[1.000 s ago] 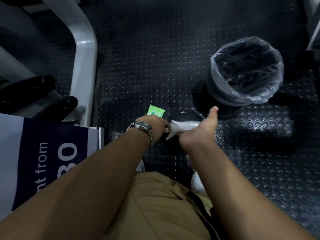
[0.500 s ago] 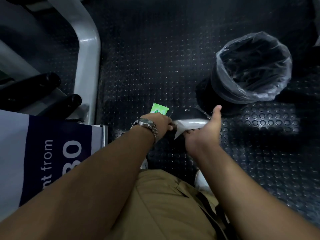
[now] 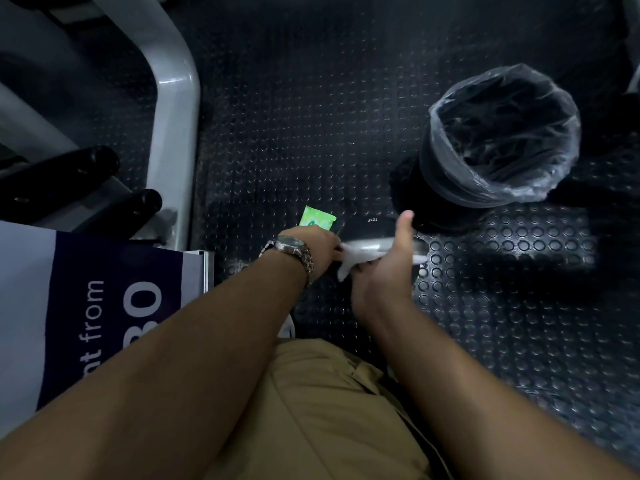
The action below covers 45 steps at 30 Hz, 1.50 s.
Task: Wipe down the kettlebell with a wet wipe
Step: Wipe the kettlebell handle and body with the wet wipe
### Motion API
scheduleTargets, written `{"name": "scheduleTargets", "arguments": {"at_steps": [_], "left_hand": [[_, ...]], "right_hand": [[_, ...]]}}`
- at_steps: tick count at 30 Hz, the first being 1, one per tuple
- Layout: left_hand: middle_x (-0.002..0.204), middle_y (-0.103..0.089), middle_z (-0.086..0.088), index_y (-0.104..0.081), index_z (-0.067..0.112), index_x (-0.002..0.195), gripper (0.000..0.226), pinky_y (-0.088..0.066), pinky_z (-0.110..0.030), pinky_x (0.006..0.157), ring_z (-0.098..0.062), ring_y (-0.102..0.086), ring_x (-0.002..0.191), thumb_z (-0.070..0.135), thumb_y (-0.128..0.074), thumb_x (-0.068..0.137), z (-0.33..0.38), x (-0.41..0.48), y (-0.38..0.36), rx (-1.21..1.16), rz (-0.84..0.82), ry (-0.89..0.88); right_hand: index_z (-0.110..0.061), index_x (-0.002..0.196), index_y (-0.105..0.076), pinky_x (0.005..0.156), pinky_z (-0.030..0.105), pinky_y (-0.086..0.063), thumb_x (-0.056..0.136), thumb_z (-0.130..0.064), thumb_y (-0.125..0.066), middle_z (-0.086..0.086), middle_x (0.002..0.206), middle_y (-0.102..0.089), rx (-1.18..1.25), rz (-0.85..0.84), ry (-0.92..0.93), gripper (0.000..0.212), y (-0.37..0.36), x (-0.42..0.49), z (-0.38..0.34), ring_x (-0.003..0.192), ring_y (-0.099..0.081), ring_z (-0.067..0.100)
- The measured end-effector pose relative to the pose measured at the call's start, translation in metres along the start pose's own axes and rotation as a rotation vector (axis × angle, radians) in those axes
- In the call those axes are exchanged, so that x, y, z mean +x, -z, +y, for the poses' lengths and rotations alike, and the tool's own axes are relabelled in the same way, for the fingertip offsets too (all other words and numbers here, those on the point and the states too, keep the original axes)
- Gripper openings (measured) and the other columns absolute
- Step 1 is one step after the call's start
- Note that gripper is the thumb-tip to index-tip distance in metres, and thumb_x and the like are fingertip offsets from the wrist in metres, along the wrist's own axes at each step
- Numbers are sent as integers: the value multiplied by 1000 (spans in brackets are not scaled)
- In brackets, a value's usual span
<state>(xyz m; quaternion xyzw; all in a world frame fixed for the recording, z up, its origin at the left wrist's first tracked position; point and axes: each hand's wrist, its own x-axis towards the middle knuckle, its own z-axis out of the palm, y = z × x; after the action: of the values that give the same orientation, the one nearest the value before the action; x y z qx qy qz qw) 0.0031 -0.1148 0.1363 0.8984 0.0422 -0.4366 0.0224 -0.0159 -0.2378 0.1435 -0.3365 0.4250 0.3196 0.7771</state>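
A black kettlebell [image 3: 370,223] sits on the studded rubber floor, mostly hidden behind my hands; small white weight lettering shows on its top. A white wet wipe [image 3: 363,249] is stretched between both hands just in front of it. My left hand [image 3: 311,244], with a metal wristwatch, pinches the wipe's left end. My right hand [image 3: 384,268] holds the wipe's right part, thumb raised, fingers hidden underneath. A green wet wipe pack [image 3: 317,218] lies on the floor left of the kettlebell.
A black bin with a clear plastic liner [image 3: 498,140] stands at the right rear. A grey machine frame [image 3: 176,109] and black foam rollers [image 3: 131,209] are at the left. A blue and white sign [image 3: 86,306] stands beside my left arm.
Both hands stay at the kettlebell with the wipe between them. My right hand has drawn the wipe out a little further to the right.
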Motion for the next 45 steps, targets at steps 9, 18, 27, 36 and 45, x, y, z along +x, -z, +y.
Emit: {"name": "scheduleTargets", "arguments": {"at_steps": [9,18,27,36,45], "left_hand": [[105,-58,-1,-58,25,133,31,-45,-33,75,-20,-54,91,39,-43,109,-1,5,-1,-36,-34,10],[126,-63,-1,-58,32,134,30,-55,-40,91,-25,-63,112,29,-48,107,-1,6,-5,89,-29,15],[122,-64,-4,-55,23,129,25,-54,-41,88,-26,-63,108,28,-41,108,-2,8,-8,123,-24,-8],[112,-63,-3,-55,22,127,28,-52,-40,82,-23,-58,94,39,-41,109,-2,9,-6,66,-47,34],[99,-57,5,-52,24,133,28,-51,-38,85,-21,-58,101,36,-39,111,1,6,-4,108,-77,13]], "right_hand": [[-5,123,-58,74,46,-57,88,-74,-57,20,96,-75,224,132,58,77,16,13,-22,86,-75,32],[-6,108,-72,73,38,-60,95,-75,-41,14,89,-79,145,25,67,77,6,25,10,77,-77,26],[-13,111,-74,86,40,-57,97,-71,-44,11,107,-78,232,51,133,67,8,38,16,87,-76,25],[-5,136,-63,103,48,-52,90,-82,-41,18,122,-73,397,-19,128,92,37,53,-7,111,-72,33],[2,140,-56,118,51,-39,83,-88,-42,23,131,-68,253,-117,64,108,51,54,1,125,-64,38]]}}
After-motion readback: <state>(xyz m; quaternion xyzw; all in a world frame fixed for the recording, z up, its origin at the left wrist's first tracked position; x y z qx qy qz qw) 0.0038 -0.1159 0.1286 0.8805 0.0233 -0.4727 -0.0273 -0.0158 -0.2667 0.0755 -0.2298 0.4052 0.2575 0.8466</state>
